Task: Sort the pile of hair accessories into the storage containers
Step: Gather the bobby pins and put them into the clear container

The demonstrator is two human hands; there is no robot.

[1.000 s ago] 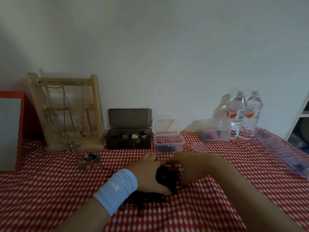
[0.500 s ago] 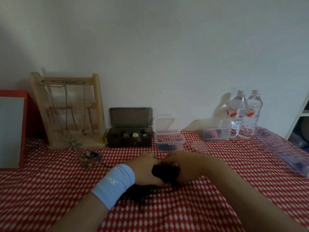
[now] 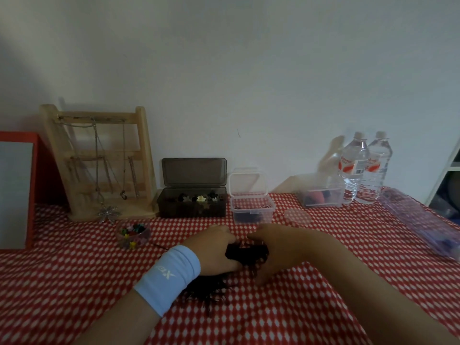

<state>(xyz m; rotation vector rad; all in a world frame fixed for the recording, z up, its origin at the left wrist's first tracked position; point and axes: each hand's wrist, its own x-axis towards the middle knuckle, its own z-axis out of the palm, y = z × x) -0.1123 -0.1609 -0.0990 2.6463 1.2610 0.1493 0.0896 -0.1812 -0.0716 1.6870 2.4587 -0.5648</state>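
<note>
A dark pile of black hair accessories (image 3: 245,255) lies on the red checked tablecloth (image 3: 62,282) in the middle. My left hand (image 3: 215,250), with a pale blue wristband, and my right hand (image 3: 273,247) cup the pile from either side, fingers curled around a black bunch. More black strands (image 3: 209,290) stick out under my left wrist. Behind stand an open dark box (image 3: 193,202) of small clips, an open clear tub (image 3: 252,210) with bobby pins, and a clear box (image 3: 321,197) with dark and red items.
A small clear cup of coloured mini clips (image 3: 133,235) sits left of my hands, with a round clear lid (image 3: 297,216) on the right. A wooden necklace stand (image 3: 99,163), a red-framed board (image 3: 15,190), two water bottles (image 3: 366,168) and a purple transparent case (image 3: 420,222) line the edges.
Both hands stay closed around the black bunch; they have shifted slightly away from me along the table. The view has tilted a little.
</note>
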